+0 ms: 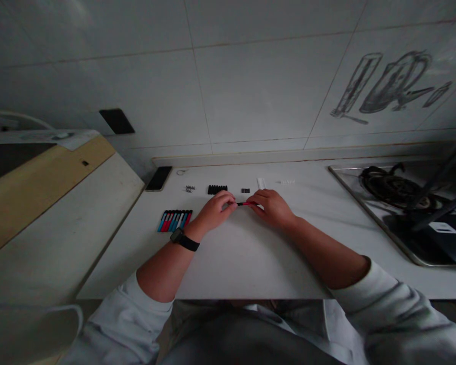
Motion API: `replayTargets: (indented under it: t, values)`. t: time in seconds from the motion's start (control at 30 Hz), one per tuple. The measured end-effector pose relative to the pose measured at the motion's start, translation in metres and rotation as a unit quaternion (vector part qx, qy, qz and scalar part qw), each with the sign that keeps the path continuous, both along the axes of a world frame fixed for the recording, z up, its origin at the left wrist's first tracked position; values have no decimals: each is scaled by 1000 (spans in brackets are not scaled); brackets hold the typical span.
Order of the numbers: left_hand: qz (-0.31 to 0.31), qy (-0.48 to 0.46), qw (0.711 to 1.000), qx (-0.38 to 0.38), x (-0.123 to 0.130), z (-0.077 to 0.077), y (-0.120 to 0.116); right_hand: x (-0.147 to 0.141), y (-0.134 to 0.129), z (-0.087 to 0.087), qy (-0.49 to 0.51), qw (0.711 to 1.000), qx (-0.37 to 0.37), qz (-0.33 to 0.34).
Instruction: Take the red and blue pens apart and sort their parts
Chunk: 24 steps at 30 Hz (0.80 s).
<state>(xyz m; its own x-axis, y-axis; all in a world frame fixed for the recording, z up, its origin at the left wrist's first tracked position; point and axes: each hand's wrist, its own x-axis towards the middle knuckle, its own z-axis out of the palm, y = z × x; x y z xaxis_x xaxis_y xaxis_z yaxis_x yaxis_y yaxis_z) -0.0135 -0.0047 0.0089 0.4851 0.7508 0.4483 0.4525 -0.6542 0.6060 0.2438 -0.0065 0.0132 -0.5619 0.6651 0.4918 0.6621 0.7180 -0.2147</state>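
Between my two hands lies a red and black pen [245,204], held level just above the counter. The fingertips of my left hand [216,208] pinch its black end. On the red end, my right hand [271,207] closes its fingers, which hide part of it. Just beyond my left hand is a row of small black pen parts [217,189]. Small dark pieces [245,190] sit between the hands, a little farther off. Thin white sticks [261,182] lie behind my right hand. Left of my left wrist, several blue, red and black pens [175,221] form a row.
Small springs [189,188] and clear pieces [288,181] lie toward the back of the white counter [235,263]. A phone [159,178] rests at the back left, near a large box-like cabinet [61,203]. At right is a gas stove [399,203]. A tiled wall stands behind.
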Motion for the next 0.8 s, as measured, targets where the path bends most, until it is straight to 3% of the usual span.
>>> replayTargets:
  t: [0.5,0.8]
  values:
    - [19,23,1000,-9,1,4,0,0,0,1,-13,999,-34,5]
    - [36,20,999,32,-2,1,1,-1,0,5,-28,998,-58,0]
